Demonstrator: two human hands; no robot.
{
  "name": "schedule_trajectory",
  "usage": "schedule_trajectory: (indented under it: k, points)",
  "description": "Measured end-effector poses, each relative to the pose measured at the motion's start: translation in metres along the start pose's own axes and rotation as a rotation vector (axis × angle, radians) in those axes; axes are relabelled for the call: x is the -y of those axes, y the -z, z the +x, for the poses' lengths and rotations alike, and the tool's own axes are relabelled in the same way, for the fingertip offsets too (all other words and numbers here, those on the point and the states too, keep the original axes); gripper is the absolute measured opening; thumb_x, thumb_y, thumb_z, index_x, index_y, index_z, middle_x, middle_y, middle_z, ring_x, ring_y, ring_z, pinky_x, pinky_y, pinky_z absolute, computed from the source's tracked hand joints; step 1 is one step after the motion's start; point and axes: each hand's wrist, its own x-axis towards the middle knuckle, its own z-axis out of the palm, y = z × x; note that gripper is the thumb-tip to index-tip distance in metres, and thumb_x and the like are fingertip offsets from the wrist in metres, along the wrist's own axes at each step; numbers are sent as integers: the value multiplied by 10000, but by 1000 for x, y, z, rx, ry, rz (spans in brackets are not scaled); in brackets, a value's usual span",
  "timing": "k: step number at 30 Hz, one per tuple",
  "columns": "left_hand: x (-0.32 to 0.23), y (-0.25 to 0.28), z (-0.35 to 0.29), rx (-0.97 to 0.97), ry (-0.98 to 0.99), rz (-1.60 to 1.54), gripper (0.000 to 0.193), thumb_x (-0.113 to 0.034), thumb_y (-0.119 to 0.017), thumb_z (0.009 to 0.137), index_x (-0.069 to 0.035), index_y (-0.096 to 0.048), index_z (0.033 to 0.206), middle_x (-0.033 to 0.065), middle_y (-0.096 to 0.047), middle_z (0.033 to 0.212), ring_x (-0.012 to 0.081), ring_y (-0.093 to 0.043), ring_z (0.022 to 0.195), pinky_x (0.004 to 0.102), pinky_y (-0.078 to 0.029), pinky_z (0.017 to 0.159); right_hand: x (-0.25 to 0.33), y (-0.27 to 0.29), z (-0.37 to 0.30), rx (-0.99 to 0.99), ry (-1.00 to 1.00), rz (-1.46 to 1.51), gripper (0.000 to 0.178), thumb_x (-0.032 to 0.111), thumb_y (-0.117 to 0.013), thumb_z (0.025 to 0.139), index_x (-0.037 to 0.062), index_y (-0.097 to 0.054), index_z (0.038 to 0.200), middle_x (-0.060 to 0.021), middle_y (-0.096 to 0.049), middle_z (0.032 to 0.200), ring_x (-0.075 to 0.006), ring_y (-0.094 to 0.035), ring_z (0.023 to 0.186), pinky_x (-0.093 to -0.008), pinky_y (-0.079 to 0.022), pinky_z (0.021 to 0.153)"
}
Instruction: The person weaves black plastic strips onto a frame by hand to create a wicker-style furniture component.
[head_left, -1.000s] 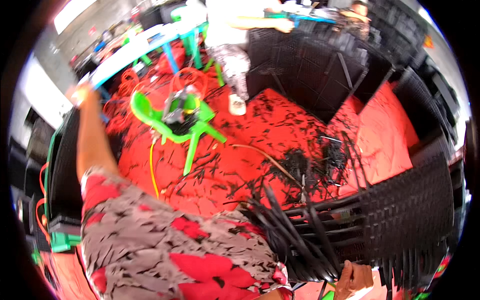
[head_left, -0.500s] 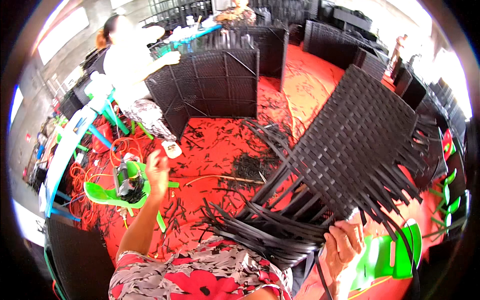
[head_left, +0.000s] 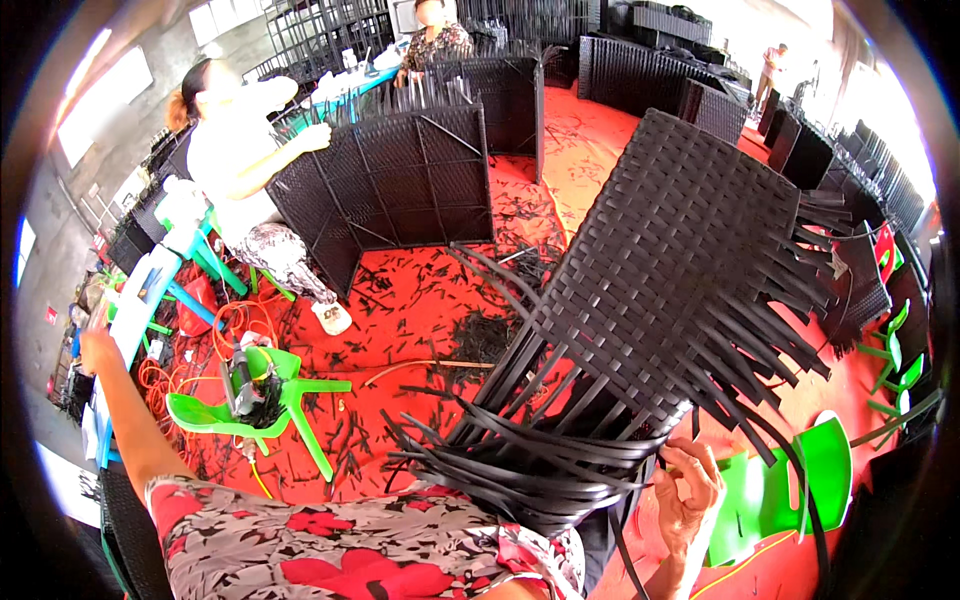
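Note:
A black woven panel (head_left: 665, 260) stands tilted in front of me, with loose flat strips fringing its right edge. Long black strips (head_left: 540, 465) bunch across its lower end, close to my body. At the panel's bottom corner my right hand (head_left: 690, 490) has its fingers bent, pinching the end of a black strip. My left hand (head_left: 97, 348) reaches far out to the left, above the edge of a blue table, and its fingers are smeared by motion. Between my arms and the left side is a green chair (head_left: 310, 385) carrying a dark power tool (head_left: 243, 385) and black scraps.
Black strip scraps (head_left: 485, 338) litter the red floor. A person (head_left: 235, 150) works at another woven panel (head_left: 400, 180) ahead left; another person (head_left: 437, 45) sits behind. Orange hose (head_left: 245, 318) coils by the blue table (head_left: 135, 325). A green chair (head_left: 780, 490) stands at my right.
My left hand has swung outward to the left, away from above the green chair. The right hand stays at the panel's corner, its fingers a little more bent. The whole view has shifted slightly.

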Motion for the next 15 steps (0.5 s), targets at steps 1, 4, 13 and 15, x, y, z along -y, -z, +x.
schedule_trajectory:
  k: [1, 4, 13, 15]
  points:
    - [31, 5, -4, 16, 68, 52, 462, -80, -620, 868, -25, -398, 1270, 115, -647, 825, 197, -617, 656, 299, -488, 535, -1, -1, 2, -3, -46, 37, 193, 77, -698, 799, -19, -661, 962, -128, -647, 935, -217, -625, 759, -290, -514, 648]
    - [80, -12, -62, 237, 330, -103, 298, -75, -610, 879, -30, -507, 1155, 104, -645, 788, 177, -596, 616, 286, -468, 500, 9, -2, 5, 11, -205, 139, 156, 78, -668, 788, -20, -645, 907, -105, -639, 848, -189, -600, 703, -280, -483, 634]
    - [-178, -52, -408, 1412, -33, -723, 113, -65, -589, 949, 22, -632, 1007, 60, -618, 770, 96, -514, 599, 227, -384, 496, 20, -4, -1, -112, -470, 538, 154, 133, -615, 928, -7, -643, 986, -36, -620, 801, -87, -577, 697, -242, -476, 619]
    - [-218, -17, -427, 1495, -383, -883, 78, -15, -599, 919, 25, -648, 965, 83, -645, 805, 104, -548, 634, 216, -407, 528, 26, 1, -15, -157, -458, 470, 123, 110, -630, 914, -1, -660, 954, -19, -618, 743, -77, -584, 681, -231, -485, 618]
